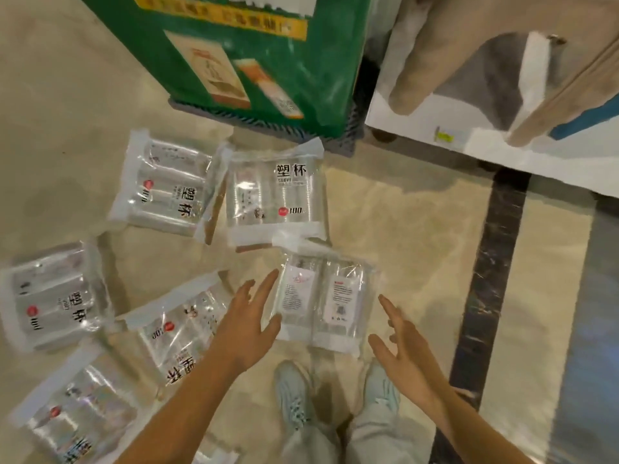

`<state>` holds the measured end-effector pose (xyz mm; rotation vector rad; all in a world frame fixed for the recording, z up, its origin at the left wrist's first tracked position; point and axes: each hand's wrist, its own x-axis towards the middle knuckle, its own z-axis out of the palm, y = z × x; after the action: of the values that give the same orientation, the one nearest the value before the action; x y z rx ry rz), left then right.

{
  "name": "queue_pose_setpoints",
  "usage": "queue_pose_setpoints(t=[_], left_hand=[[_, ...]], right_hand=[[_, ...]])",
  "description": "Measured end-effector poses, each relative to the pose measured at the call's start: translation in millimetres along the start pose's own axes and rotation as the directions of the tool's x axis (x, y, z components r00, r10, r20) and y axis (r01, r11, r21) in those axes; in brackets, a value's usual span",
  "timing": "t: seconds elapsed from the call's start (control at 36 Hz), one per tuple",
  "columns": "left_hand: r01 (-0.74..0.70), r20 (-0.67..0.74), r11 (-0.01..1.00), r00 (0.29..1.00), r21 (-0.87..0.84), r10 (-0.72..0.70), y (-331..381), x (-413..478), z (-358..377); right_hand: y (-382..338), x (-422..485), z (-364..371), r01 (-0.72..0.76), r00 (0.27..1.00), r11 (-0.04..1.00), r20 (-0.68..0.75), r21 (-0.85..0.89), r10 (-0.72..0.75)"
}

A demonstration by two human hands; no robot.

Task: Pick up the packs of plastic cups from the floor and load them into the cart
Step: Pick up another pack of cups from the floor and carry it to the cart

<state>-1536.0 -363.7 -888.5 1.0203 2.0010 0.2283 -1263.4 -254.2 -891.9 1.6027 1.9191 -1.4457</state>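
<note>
Six packs of cups lie on the floor and none can be seen loaded, so I judge the job to be at or near its start. The nearest pack lies label side up, just ahead of the person's pale shoes. The left hand and the right hand flank it, one on each side. Each grip is open, with fingers straight and spread, holding nothing. The left thumb is at the pack's near edge, though I cannot tell whether it touches. The right hand is just beside the other edge, apart from it.

Beyond lie the middle pack and the upper left pack, side by side and overlapping a little, near the foot of a green box. To the left lie the far left pack, the lower pack partly under the left forearm, and the bottom left pack.

A white platform at the upper right may be the cart, but I cannot be sure. What seems left is lifting the nearest pack, then the other five
</note>
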Motion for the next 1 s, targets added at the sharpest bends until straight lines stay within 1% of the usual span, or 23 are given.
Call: queue_pose_setpoints(t=[0.19,0.25,0.33,0.44,0.56,0.64,0.75,0.89,1.0], left_hand=[[0.024,0.020,0.999,1.000,-0.030,-0.023,-65,97,82],[0.029,0.036,0.999,0.999,-0.013,-0.028,-82,119,102],[0.024,0.080,0.999,0.997,-0.034,-0.022,-102,138,126],[0.054,0.087,0.989,0.995,-0.140,-0.042,-112,141,140],[0.072,0.079,0.986,0.995,-0.152,-0.060,-106,132,128],[0.055,0.061,0.986,0.997,-0.156,-0.046,-79,115,105],[-0.002,0.015,0.978,1.000,-0.207,0.006,-13,85,52],[-0.101,-0.064,0.972,0.994,-0.212,0.089,92,36,-34],[-0.191,-0.122,0.950,0.979,-0.246,0.165,186,-12,-111]], right_hand=[[76,109,62,0.106,0.994,0.994,0.024,0.026,-0.106],[92,137,77,0.106,0.994,0.994,0.030,0.025,-0.107],[112,167,99,0.088,0.996,0.996,0.020,0.018,-0.088],[126,181,118,0.107,0.994,0.994,0.016,0.038,-0.107],[122,165,108,0.084,0.996,0.991,-0.002,0.108,-0.084],[106,138,80,0.077,0.997,0.987,-0.023,0.144,-0.074],[66,90,17,0.101,0.993,0.981,-0.082,0.163,-0.089],[-2,13,-90,0.153,0.976,0.969,-0.183,0.192,-0.117],[-61,-59,-188,0.216,0.945,0.957,-0.287,0.195,-0.155]])
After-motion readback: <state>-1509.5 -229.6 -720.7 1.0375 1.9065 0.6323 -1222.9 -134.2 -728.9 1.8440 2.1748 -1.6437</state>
